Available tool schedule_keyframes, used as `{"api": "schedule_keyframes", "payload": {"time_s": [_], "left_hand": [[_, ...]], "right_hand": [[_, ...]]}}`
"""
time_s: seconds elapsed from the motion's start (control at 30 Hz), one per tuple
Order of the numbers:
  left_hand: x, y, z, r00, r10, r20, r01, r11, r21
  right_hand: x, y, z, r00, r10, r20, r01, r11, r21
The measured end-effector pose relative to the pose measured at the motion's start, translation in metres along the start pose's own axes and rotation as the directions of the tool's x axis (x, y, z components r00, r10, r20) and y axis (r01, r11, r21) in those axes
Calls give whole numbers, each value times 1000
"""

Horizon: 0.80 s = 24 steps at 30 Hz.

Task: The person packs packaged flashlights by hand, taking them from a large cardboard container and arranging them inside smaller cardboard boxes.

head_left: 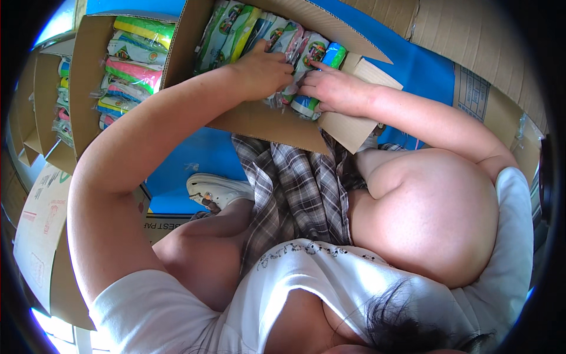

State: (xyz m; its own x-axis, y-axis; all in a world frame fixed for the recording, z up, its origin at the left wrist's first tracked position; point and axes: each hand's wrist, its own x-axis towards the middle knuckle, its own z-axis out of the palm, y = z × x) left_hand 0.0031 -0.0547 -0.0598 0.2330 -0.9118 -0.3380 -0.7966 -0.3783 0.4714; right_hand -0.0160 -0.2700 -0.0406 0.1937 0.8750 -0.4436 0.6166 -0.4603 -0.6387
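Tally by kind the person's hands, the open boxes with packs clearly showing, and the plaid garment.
Hands: 2 (left hand, right hand)
Open boxes with packs clearly showing: 3 (near box, middle box, far-left box)
Plaid garment: 1
Total: 6
Packs overlap too much to count.

An open brown carton (88,74) holds stacked plastic-wrapped packets (135,66) in green, white, pink and yellow. Left of this carton stand further open cartons (46,97), also with packets; nearer the wearer, a pale printed carton (40,221). Right of it spreads a blue surface (191,156); far to its right, brown cardboard (492,50).
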Motion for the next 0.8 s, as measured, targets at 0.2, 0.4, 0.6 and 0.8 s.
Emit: {"api": "schedule_keyframes", "payload": {"time_s": [0.2, 0.4, 0.6, 0.8], "left_hand": [[-15, 2, 5, 998, 23, 58, -25, 999, 48], [-8, 9, -12, 973, -30, 227, 24, 999, 31], [-21, 0, -20, 973, -45, 226, 104, 960, -259], [-13, -5, -22, 932, -44, 359, 161, 939, -303]], "right_hand": [[-1, 17, -17, 972, -2, -235, -10, 999, -49], [15, 13, -23, 919, 120, -376, -280, 870, -405], [18, 10, -32, 907, 241, -346, -385, 808, -446], [25, 26, -36, 968, 51, -247, -138, 927, -348]]}}
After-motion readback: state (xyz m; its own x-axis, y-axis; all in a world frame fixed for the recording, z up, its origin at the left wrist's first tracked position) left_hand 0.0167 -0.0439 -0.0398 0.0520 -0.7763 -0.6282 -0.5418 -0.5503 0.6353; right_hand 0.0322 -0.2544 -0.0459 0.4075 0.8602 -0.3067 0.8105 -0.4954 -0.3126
